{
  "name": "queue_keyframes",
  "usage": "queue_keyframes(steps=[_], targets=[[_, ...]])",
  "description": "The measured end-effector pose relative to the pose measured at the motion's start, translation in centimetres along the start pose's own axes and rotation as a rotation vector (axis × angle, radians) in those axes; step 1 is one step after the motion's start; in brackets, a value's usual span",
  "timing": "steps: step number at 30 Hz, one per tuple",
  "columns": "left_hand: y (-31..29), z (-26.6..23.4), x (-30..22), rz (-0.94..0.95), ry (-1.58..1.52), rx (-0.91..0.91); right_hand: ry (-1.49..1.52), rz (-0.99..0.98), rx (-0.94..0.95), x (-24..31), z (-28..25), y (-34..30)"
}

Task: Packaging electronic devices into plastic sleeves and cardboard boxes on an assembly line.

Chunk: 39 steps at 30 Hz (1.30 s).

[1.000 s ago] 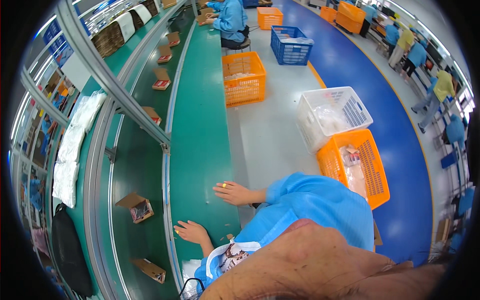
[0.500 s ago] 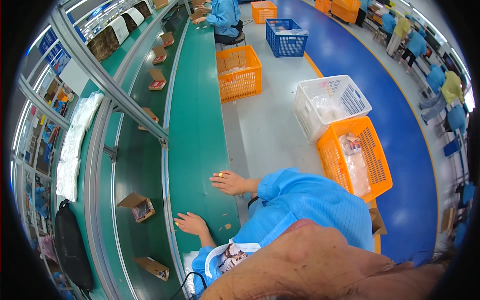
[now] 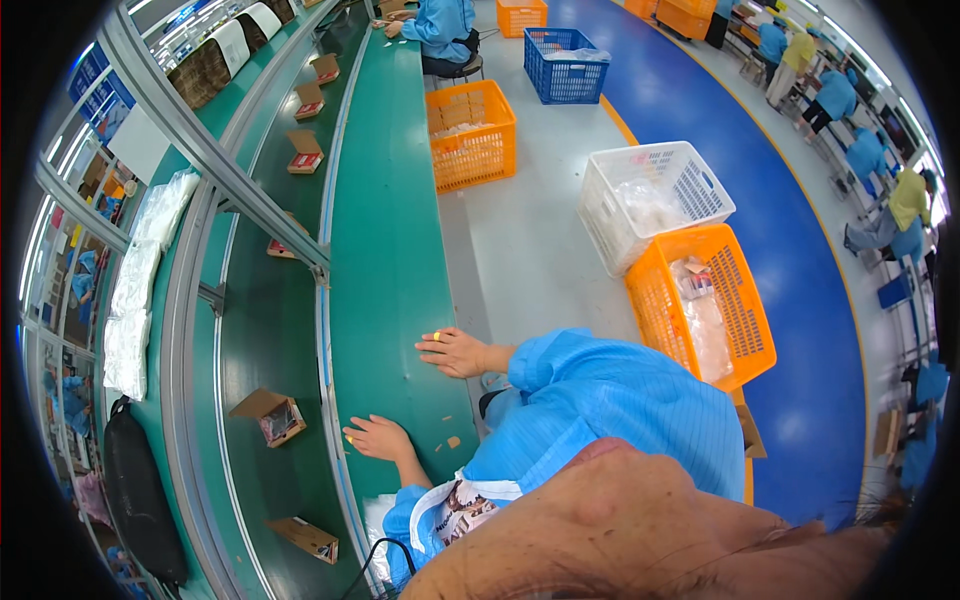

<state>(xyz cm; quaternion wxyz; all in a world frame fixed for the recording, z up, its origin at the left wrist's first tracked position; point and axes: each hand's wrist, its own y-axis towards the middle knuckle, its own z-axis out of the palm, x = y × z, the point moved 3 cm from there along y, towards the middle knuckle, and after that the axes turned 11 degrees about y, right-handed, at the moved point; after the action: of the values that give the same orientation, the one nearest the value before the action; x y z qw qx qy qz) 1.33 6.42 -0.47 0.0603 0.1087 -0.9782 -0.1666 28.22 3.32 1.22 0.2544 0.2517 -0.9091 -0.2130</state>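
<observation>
My left hand point(image 3: 376, 437) lies palm down on the green worktop point(image 3: 385, 270), close to the metal rail along the belt. Its fingers are spread, with a yellow band on one. Farther right, near the worktop's edge, my right hand point(image 3: 452, 353) also rests flat with fingers apart and a yellow band. Neither hand holds anything. Small tan scraps point(image 3: 453, 441) lie between them. Beyond the rail, an open cardboard box point(image 3: 275, 418) with packed contents sits on the dark green belt point(image 3: 262, 340), nearest my left hand. Another cardboard box point(image 3: 305, 538) is lower down.
More open boxes point(image 3: 305, 152) line the belt's far stretch. A metal frame post point(image 3: 200, 140) slants over it. White plastic packs point(image 3: 130, 330) and a black case point(image 3: 140, 490) lie at left. Orange point(image 3: 665, 300), white point(image 3: 600, 215) and blue crates point(image 3: 565, 80) stand right. A co-worker point(image 3: 445, 35) sits far ahead.
The whole view has shifted slightly, so things appear a little higher and farther left. Both my hands stay flat on the worktop. The distant co-worker's hands have moved a little.
</observation>
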Motion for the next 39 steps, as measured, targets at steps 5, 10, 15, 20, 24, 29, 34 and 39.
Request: queue_keyframes(steps=[5, 10, 15, 20, 24, 29, 34, 39], targets=[[0.1, -0.3, -0.2, -0.004, 0.0, 0.0, -0.012, 0.005, -0.002, -0.1, 0.3, -0.1], [-0.2, -0.3, 0.3, -0.007, -0.007, -0.013, 0.006, -0.01, 0.01, 0.2, 0.3, -0.1], [-0.2, -0.6, 0.1, -0.011, -0.001, 0.019, -0.011, 0.007, 0.041, 0.2, 0.3, -0.2], [-0.1, -0.7, 0.2, -0.015, 0.003, 0.017, -0.019, 0.007, 0.041, 0.2, 0.4, 0.0], [-0.1, -0.6, 0.2, -0.019, -0.014, 0.011, -0.02, 0.004, 0.052, 0.3, 0.3, 0.1], [-0.1, -0.6, 0.4, -0.021, -0.029, 0.009, -0.017, 0.015, 0.062, 0.3, 0.5, 0.1], [-0.2, -0.5, 0.3, -0.015, -0.027, 0.025, -0.03, 0.02, 0.068, 0.4, 0.4, -0.1], [-0.3, -0.1, 0.7, -0.004, -0.028, -0.013, -0.007, 0.009, 0.044, 0.3, 0.5, 0.2]])
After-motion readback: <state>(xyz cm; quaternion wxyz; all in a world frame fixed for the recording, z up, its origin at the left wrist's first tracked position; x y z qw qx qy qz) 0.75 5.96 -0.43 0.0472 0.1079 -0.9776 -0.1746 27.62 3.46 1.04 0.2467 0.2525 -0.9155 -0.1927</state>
